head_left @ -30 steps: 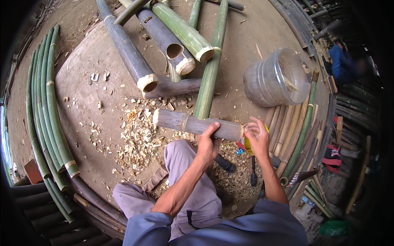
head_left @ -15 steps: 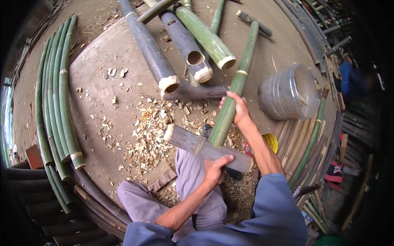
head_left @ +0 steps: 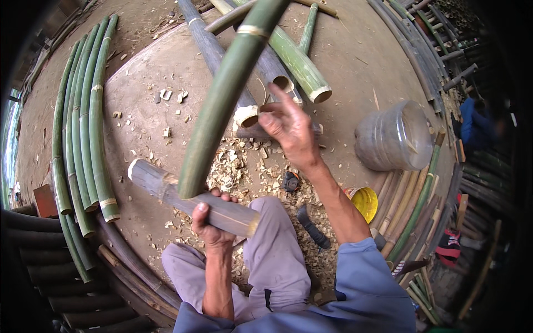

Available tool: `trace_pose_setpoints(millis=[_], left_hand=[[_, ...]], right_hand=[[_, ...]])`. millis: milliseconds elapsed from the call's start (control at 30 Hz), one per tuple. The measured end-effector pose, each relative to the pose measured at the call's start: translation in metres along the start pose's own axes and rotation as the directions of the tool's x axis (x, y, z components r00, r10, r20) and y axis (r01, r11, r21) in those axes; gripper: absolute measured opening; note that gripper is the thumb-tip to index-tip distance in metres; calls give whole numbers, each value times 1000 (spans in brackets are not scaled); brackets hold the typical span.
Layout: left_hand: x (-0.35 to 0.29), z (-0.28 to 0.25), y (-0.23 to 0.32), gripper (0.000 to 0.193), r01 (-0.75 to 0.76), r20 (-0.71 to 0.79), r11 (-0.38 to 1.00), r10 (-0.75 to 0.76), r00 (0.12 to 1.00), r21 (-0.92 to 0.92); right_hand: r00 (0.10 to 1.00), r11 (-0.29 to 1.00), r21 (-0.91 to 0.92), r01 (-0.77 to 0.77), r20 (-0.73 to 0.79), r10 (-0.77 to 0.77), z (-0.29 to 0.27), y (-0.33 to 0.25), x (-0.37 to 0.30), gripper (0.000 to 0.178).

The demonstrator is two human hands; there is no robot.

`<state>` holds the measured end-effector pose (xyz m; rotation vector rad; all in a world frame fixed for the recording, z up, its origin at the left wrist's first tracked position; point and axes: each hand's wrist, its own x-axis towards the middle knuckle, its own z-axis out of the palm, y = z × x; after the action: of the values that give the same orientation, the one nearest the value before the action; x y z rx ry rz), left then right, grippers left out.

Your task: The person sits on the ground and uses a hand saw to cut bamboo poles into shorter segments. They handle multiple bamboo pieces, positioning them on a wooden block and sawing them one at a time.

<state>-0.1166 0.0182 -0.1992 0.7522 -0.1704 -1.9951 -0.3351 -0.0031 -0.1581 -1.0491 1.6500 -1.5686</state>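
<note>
My left hand point(head_left: 214, 227) is wrapped round a short dark bamboo crosspiece point(head_left: 147, 175) over my knees. From this crosspiece a long green bamboo pole point(head_left: 219, 108) slants up and away, its near end against the crosspiece; whether it is fitted into a hole is hidden. My right hand point(head_left: 291, 133) hangs in the air right of the pole, fingers apart, with nothing in it. Beyond it lie cut bamboo poles: two dark ones point(head_left: 205, 41) and a thick green one point(head_left: 300, 66), their near ends resting on a dark bamboo log point(head_left: 311, 129).
Pale wood chips point(head_left: 227, 166) litter the ground around a small black-and-orange thing point(head_left: 291, 181) and a black curved handle point(head_left: 312, 227). At right are a clear plastic bucket point(head_left: 383, 136), a yellow container point(head_left: 363, 203) and stacked poles. Several green poles point(head_left: 97, 139) lie at left.
The joined bamboo has swung left, its pole now rising nearer to me. My right hand has let go of the green pole and opened. My left hand has moved left with the crosspiece.
</note>
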Motion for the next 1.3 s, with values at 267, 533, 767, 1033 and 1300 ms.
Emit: trace_pose_setpoints(millis=[267,533,767,1033,1300], left_hand=[[39,-99,66,40,-126,-72,970,113,991,-208],[55,-179,73,35,-186,-274,962,128,953,-200],[58,-187,63,43,-184,-315,933,82,946,-309],[89,-187,84,49,-248,-439,946,136,888,-209],[92,-210,88,60,-174,-532,974,72,844,-145]], right_hand=[[819,780,-535,-325,-572,-51,-138,145,-25,30],[997,167,-984,-61,-68,-38,-69,168,-37,68],[976,122,-992,44,68,206,-120,175,-12,67],[972,113,-989,100,121,200,-136,128,-102,57],[993,-33,-997,71,68,93,-190,58,-156,45]])
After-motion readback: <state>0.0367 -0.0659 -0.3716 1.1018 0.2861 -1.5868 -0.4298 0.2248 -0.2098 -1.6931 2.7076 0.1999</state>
